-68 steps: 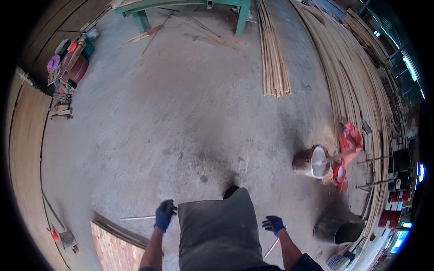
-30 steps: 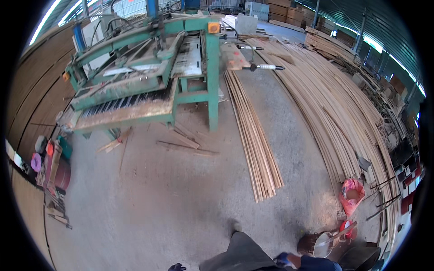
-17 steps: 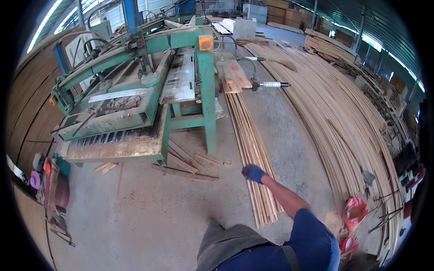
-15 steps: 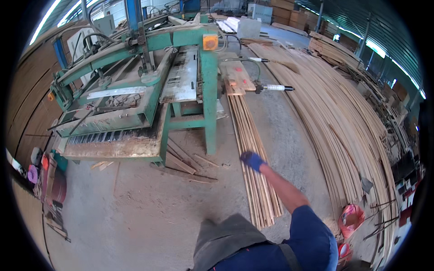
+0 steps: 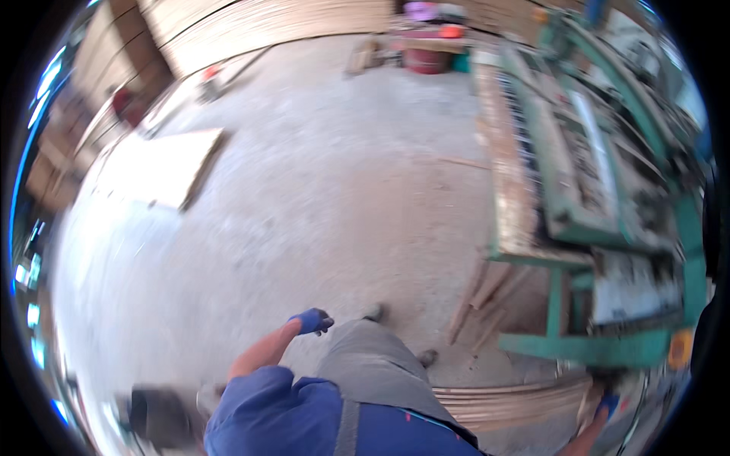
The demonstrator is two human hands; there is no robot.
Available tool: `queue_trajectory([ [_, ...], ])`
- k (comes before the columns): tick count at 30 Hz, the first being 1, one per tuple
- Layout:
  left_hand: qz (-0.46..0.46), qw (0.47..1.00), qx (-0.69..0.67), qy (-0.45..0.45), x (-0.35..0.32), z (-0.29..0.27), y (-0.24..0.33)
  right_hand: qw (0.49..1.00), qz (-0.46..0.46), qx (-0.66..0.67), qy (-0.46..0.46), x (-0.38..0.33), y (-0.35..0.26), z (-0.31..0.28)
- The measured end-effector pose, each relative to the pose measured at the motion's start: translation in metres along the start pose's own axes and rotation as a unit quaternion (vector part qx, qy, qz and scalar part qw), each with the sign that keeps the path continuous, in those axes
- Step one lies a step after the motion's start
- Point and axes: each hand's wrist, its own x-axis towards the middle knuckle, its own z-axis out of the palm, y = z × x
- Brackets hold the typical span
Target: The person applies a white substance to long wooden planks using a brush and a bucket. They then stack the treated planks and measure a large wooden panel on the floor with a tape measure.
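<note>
My left hand (image 5: 313, 321), in a blue glove with dark fingers, hangs over the floor beside my grey apron (image 5: 372, 365). Its fingers are loosely curled, and nothing shows in them. At the lower right, my right hand (image 5: 606, 409), also in a blue glove, is by the far end of a bundle of long wooden strips (image 5: 502, 403) lying on the floor. Motion smears that hand, so its fingers and any hold on the wood cannot be made out.
A green machine (image 5: 589, 351) with a dusty worktable stands on the right. Loose wood scraps (image 5: 487, 292) lie under its edge. A pale flat board (image 5: 152, 167) rests on the floor at the left. Stacked panels (image 5: 281, 23) and a dark red bucket (image 5: 426, 61) stand at the back.
My view has swung far to the left, so the machine now stands at the right. My left hand has come into view; my right hand now appears at the lower right.
</note>
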Motion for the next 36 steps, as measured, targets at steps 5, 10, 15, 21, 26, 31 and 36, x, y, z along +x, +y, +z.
queue_trajectory([
  [5,-0.183,0.947,-0.233,0.125,-0.083,0.052,-0.087,1.0,-0.011,-0.017,-0.016,-0.003,0.0,0.019],
  [10,-0.221,0.922,-0.298,0.105,-0.087,0.086,-0.181,0.994,-0.029,0.032,0.105,-0.073,-0.027,-0.001],
  [15,-0.22,0.893,-0.379,0.101,-0.101,0.073,-0.277,0.954,-0.086,0.197,0.208,-0.281,-0.143,0.012],
  [21,-0.038,0.83,-0.543,0.123,-0.133,-0.064,-0.314,0.887,-0.092,0.431,-0.136,-0.533,-0.306,0.119],
  [26,0.158,0.874,-0.445,0.114,-0.153,-0.205,-0.246,0.751,-0.403,0.332,-0.405,-0.716,-0.587,0.157],
  [31,0.225,0.863,-0.419,0.172,-0.189,-0.332,-0.26,0.612,-0.671,0.245,-0.341,-0.893,-0.808,0.139],
  [36,0.12,0.821,-0.442,0.342,-0.261,-0.462,-0.371,0.423,-0.831,0.174,-0.315,-1.077,-0.961,0.143],
])
